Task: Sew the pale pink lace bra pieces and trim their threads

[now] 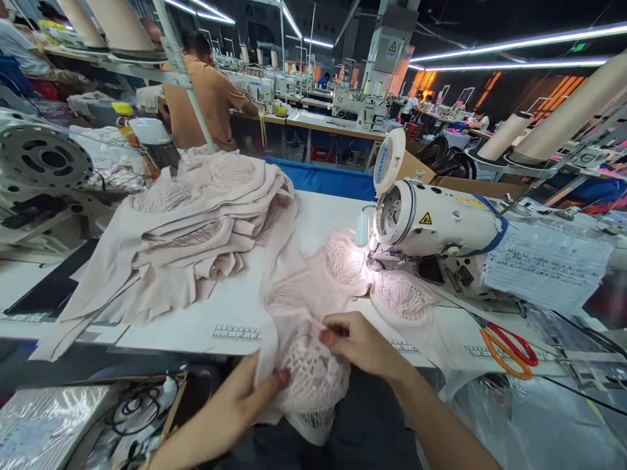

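Observation:
Both hands hold a pale pink lace bra [313,369] at the table's front edge, its lower part hanging over my lap. My left hand [249,391] grips its left side, thumb on top of the lace and the other fingers hidden beneath. With thumb and forefinger pressed together, my right hand [355,339] pinches the cloth at the upper edge of the lace cup. More pale pink fabric runs from there up to the lit needle area of a white sewing machine [441,219]. Another lace cup [401,297] lies to the right of the needle.
A layered pile of pale pink bra pieces [196,222] covers the table's left side. Scissors [507,349] with orange and red handles lie at the right, below a handwritten sheet [546,264]. A second machine [44,156] stands far left. A person [200,94] sits ahead.

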Motion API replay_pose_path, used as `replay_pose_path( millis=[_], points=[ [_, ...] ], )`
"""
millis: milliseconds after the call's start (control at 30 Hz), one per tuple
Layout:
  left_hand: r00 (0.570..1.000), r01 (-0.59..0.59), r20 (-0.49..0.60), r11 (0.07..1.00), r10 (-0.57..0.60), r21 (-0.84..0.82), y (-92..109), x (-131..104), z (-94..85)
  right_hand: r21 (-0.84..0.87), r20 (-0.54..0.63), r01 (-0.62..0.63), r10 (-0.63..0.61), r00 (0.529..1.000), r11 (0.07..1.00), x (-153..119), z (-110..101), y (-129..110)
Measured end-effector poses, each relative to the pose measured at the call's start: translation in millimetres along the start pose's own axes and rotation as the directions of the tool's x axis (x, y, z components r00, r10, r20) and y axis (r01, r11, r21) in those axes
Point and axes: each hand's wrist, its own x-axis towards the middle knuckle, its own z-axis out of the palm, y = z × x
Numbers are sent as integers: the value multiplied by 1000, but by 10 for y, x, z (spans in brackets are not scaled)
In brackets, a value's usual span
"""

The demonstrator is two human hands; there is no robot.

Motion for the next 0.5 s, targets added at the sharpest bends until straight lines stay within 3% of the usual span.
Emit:
replay_pose_path(
  millis=[67,133,167,233,267,300,367,433,500],
  points=[
    [994,-47,106,992,34,121,-51,-150,135,-123,-54,-49,43,998,991,-201,142,66],
    [980,-84,193,987,56,138,13,-198,129,-237,-191,-69,23,981,969,-391,267,175],
    [983,-93,168,985,68,146,63,-182,101,-284,-256,-72,-3,967,956,-478,322,234],
    [988,-145,-24,963,155,227,173,-86,65,-366,-333,-48,-82,939,929,-634,424,334],
    [967,-200,-91,928,240,314,227,-19,74,-410,-335,-15,-135,932,912,-706,469,366],
    [937,-288,-67,864,344,413,282,50,103,-460,-313,30,-194,930,887,-777,509,381],
    [848,-509,178,672,499,539,397,166,194,-558,-202,130,-286,937,820,-918,559,360],
    [739,-671,430,517,518,531,513,219,268,-608,-48,206,-295,954,767,-1056,560,286],
    [682,-731,538,488,495,477,611,210,276,-584,78,243,-244,967,775,-1175,514,196]
  ],
)
